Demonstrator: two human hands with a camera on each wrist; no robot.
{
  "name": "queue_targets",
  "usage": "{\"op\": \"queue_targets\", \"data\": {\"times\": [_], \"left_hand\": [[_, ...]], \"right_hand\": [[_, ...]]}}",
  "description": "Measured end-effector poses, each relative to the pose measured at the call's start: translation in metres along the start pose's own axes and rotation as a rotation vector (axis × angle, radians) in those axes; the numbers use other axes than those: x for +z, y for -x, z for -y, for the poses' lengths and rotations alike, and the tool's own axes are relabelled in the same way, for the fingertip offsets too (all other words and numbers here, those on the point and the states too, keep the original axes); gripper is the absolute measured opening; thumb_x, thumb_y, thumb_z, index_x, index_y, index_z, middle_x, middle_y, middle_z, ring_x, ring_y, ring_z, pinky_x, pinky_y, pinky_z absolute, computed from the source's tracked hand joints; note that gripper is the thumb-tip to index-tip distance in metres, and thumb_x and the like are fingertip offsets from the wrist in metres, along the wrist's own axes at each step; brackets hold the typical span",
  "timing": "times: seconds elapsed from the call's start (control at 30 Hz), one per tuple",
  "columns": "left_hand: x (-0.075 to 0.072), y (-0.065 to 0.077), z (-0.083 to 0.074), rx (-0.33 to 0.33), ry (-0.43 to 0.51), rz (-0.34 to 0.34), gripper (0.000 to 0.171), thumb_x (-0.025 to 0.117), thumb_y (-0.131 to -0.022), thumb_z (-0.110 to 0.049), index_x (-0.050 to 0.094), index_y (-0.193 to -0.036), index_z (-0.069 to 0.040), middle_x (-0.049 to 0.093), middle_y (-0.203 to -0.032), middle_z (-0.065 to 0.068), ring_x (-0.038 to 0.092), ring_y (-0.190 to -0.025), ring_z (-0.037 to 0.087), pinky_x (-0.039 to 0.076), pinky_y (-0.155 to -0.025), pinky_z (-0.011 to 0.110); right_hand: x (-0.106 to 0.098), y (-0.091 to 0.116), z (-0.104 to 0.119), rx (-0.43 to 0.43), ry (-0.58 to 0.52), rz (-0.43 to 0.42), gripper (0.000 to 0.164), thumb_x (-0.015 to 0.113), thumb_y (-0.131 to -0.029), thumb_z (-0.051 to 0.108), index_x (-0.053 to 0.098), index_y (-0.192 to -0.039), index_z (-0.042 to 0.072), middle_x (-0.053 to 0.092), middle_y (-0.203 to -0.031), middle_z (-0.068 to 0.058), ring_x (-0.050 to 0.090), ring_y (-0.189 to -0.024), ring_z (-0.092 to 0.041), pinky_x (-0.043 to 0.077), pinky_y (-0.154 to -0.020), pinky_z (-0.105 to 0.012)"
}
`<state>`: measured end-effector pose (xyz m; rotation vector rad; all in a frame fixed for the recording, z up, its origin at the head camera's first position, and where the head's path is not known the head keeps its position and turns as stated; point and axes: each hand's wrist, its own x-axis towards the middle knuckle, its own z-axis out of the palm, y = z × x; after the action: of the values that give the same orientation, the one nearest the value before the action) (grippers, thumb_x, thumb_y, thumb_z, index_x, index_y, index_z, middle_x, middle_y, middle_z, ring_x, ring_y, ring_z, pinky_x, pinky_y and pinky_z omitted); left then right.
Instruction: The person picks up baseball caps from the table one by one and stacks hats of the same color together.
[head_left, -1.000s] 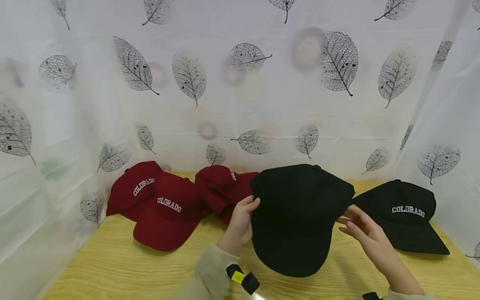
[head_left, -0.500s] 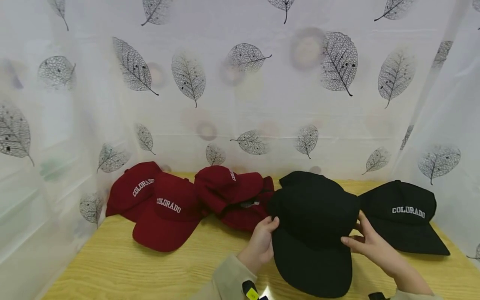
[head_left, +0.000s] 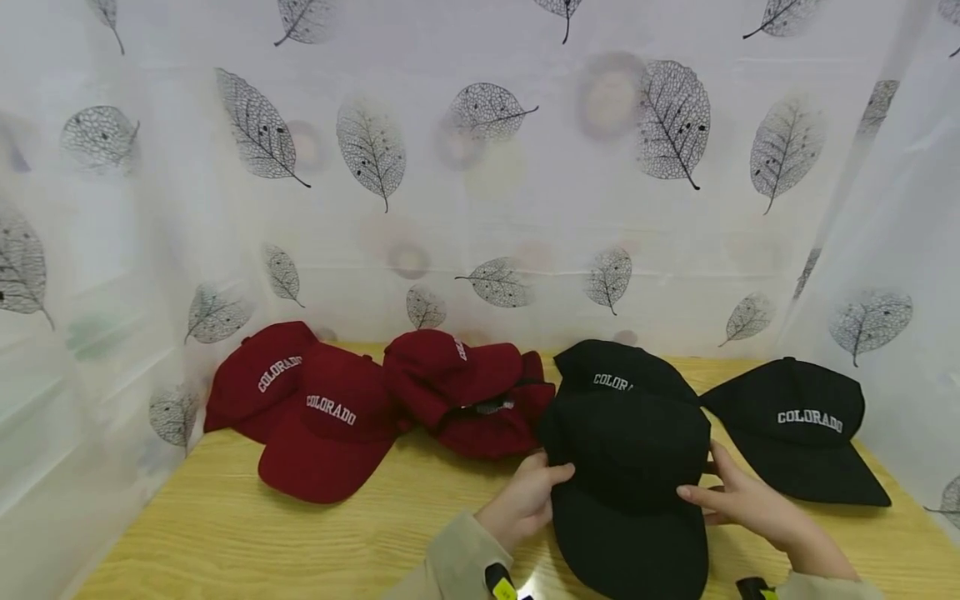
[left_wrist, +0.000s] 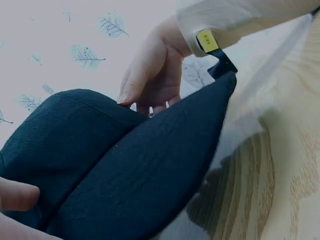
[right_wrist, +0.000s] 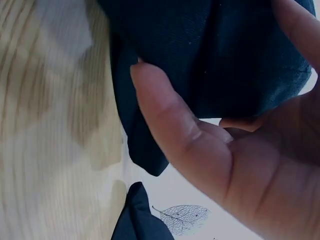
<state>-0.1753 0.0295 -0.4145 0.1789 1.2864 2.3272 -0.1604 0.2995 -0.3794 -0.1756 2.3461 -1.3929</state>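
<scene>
In the head view a black cap (head_left: 630,475) is held tilted over the table, brim toward me. My left hand (head_left: 528,500) grips its left side, the thumb lying on the front and the other fingers mostly hidden. At the opposite side my right hand (head_left: 750,504) holds the cap between its thumb and the fingers behind. The left wrist view shows the same cap (left_wrist: 125,170) close up, with the left thumb (left_wrist: 20,195) on it. Right behind it lies another black cap (head_left: 615,367), lettering partly covered.
Another black COLORADO cap (head_left: 810,425) lies at the right. Several dark red caps (head_left: 330,442) sit at the left and centre back, some overlapping. The wooden table (head_left: 337,550) is enclosed by a leaf-print curtain (head_left: 450,208).
Both hands have carried the black cap right and down toward me, which brings the black cap behind and its lettering into view. The right hand has closed in on the cap's side.
</scene>
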Motion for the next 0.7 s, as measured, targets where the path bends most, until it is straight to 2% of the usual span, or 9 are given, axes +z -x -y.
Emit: {"op": "queue_targets", "data": {"times": [0.13, 0.33, 0.5, 0.6, 0.7], "left_hand": [[0.003, 0.001, 0.002, -0.031, 0.002, 0.011, 0.055, 0.047, -0.087, -0.005, 0.024, -0.135, 0.006, 0.040, -0.132, 0.017, 0.040, -0.120, 0.030, 0.033, -0.096, 0.042], [0.006, 0.004, 0.004, -0.089, -0.060, -0.001, 0.056, 0.048, -0.087, -0.009, 0.023, -0.135, 0.006, 0.042, -0.131, 0.017, 0.043, -0.117, 0.030, 0.036, -0.093, 0.045], [0.007, 0.006, 0.004, -0.084, -0.074, 0.022, 0.056, 0.047, -0.087, -0.007, 0.023, -0.136, 0.005, 0.042, -0.130, 0.015, 0.044, -0.115, 0.029, 0.038, -0.091, 0.046], [0.008, 0.006, 0.004, -0.077, -0.071, 0.044, 0.053, 0.046, -0.087, -0.004, 0.026, -0.135, 0.004, 0.044, -0.129, 0.015, 0.044, -0.115, 0.029, 0.037, -0.092, 0.046], [0.009, 0.006, 0.004, -0.092, -0.083, 0.049, 0.056, 0.046, -0.086, -0.003, 0.023, -0.137, 0.004, 0.043, -0.131, 0.015, 0.044, -0.116, 0.029, 0.037, -0.093, 0.046]], "right_hand": [[-0.003, 0.000, -0.004, 0.002, 0.009, 0.008, 0.090, 0.054, -0.089, 0.021, -0.019, -0.136, -0.004, 0.011, -0.129, -0.046, 0.048, -0.106, -0.042, 0.047, -0.076, -0.044], [-0.008, 0.001, -0.010, 0.024, 0.007, 0.020, 0.091, 0.055, -0.088, 0.020, -0.018, -0.135, -0.006, 0.011, -0.128, -0.045, 0.046, -0.107, -0.044, 0.047, -0.075, -0.046], [-0.012, 0.002, -0.013, 0.051, -0.001, 0.039, 0.094, 0.056, -0.088, 0.020, -0.022, -0.135, -0.004, 0.007, -0.129, -0.045, 0.045, -0.107, -0.047, 0.046, -0.076, -0.048], [-0.015, 0.003, -0.013, 0.058, 0.006, 0.053, 0.096, 0.056, -0.088, 0.020, -0.025, -0.134, -0.003, 0.004, -0.129, -0.043, 0.038, -0.111, -0.052, 0.046, -0.076, -0.049], [-0.017, 0.005, -0.012, 0.060, 0.010, 0.058, 0.099, 0.056, -0.088, 0.019, -0.031, -0.133, 0.002, 0.003, -0.130, -0.043, 0.031, -0.114, -0.056, 0.046, -0.076, -0.050]]}}
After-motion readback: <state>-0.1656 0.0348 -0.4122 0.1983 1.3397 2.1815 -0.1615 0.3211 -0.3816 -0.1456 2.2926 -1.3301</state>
